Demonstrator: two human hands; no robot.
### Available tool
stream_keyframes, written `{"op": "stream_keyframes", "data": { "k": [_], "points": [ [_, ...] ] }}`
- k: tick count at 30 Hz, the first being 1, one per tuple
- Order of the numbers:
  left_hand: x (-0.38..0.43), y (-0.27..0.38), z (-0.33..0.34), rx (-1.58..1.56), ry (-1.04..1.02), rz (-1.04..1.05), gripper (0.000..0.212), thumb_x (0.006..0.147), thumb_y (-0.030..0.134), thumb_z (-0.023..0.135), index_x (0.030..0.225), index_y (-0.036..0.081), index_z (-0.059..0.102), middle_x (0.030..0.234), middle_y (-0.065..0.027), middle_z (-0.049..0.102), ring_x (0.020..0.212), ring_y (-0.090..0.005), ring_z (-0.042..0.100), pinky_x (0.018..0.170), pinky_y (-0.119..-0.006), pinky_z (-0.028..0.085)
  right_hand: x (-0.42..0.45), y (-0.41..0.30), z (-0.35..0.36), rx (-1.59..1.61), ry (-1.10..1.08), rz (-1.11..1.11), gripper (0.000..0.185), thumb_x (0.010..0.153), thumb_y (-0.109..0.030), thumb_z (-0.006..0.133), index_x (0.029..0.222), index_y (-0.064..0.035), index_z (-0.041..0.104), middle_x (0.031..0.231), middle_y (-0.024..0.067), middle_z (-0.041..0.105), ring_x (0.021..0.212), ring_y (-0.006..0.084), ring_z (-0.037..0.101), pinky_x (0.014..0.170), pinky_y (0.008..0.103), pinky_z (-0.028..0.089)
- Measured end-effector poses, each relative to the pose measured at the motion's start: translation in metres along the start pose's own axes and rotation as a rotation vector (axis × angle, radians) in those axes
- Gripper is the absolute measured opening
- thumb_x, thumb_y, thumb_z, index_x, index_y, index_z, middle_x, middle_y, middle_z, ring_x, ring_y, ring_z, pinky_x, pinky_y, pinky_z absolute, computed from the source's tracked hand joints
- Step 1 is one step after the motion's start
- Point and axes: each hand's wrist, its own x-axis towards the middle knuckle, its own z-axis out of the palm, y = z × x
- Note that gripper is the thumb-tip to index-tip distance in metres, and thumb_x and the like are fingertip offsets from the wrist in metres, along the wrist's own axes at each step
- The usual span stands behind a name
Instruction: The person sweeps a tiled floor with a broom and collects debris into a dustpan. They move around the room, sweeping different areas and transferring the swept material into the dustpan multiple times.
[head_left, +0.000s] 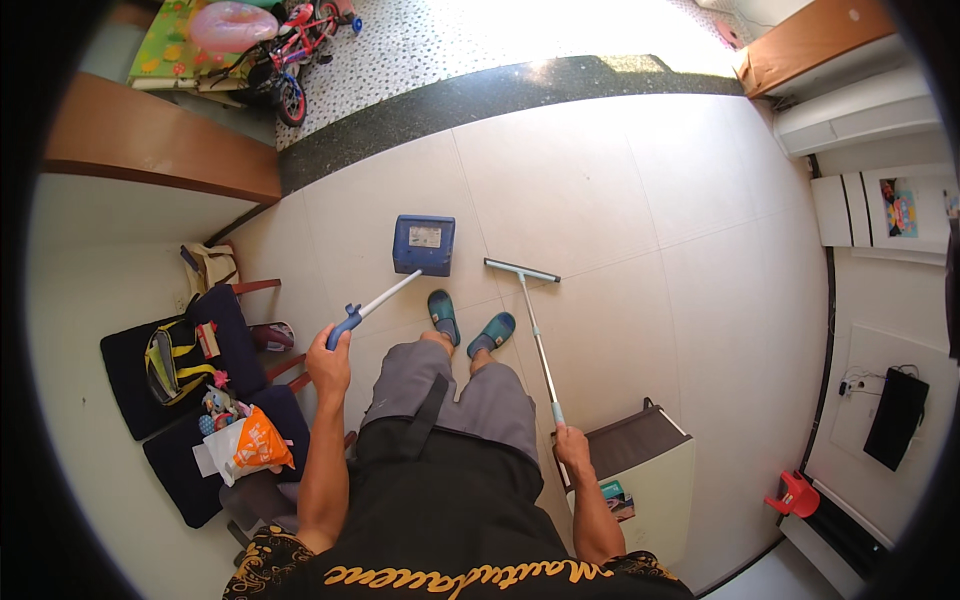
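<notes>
My left hand (328, 360) is closed around the blue handle of a long-handled dustpan (424, 245). Its blue pan is on or just above the pale floor, in front of my slippered feet; which of the two I cannot tell. In my right hand (573, 450) is the light blue grip of a floor squeegee (523, 271) with a metal telescopic pole. The squeegee's wide blade lies to the right of the dustpan, apart from it, near my right slipper (491, 334). My other slipper (442, 307) stands just below the pan.
Chairs with dark cushions (235, 341) stand at the left, bearing bags and toys. A low cabinet (637, 480) is close by my right hand. A dark stone threshold (420, 105) crosses the floor ahead, with a child's bicycle (292, 97) beyond it. A red plastic stool (796, 495) is far right.
</notes>
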Motion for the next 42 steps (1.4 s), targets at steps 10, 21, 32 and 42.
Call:
{"op": "stream_keyframes", "data": {
  "k": [10,21,32,42],
  "points": [
    [0.051,-0.012,-0.012,-0.059,0.071,-0.015,0.04,0.081,0.023,0.071,0.109,-0.004,0.064,0.091,-0.017,0.069,0.08,-0.0241,0.066,0.076,-0.032,0.05,0.169,-0.178,-0.072,0.507,0.005,-0.025,0.039,0.093,-0.038,0.043,0.082,-0.0027,0.056,0.052,0.0016,0.045,0.034,0.0099,0.037,0.031,0.0279,0.027],
    [0.142,-0.038,-0.036,-0.106,-0.025,-0.108,0.037,0.082,0.019,0.072,0.11,-0.003,0.064,0.093,-0.0168,0.068,0.081,-0.0228,0.066,0.074,-0.032,0.05,0.32,-0.467,-0.127,0.656,-0.032,0.105,0.04,0.097,-0.042,0.034,0.079,-0.0075,0.047,0.052,0.0002,0.038,0.037,0.013,0.033,0.035,0.0294,0.025],
    [0.195,-0.042,-0.043,-0.074,-0.08,-0.082,0.036,0.082,0.018,0.071,0.11,-0.003,0.063,0.086,-0.0105,0.067,0.074,-0.0159,0.061,0.07,-0.029,0.049,0.165,-0.232,0.054,-0.212,0.079,-0.025,0.072,0.098,-0.046,0.023,0.077,0.0085,0.064,0.068,0.0292,0.062,0.066,0.0441,0.064,0.062,0.0498,0.052],
    [0.16,-0.062,-0.033,-0.091,-0.033,-0.056,0.036,0.081,0.02,0.071,0.108,-0.002,0.064,0.088,-0.0145,0.068,0.076,-0.0216,0.065,0.071,-0.032,0.05,-0.004,-0.105,0.039,-0.121,0.04,0.081,0.064,0.097,-0.05,0.031,0.083,0.0033,0.064,0.086,0.0289,0.064,0.089,0.0462,0.06,0.078,0.0527,0.045]
  ]
}}
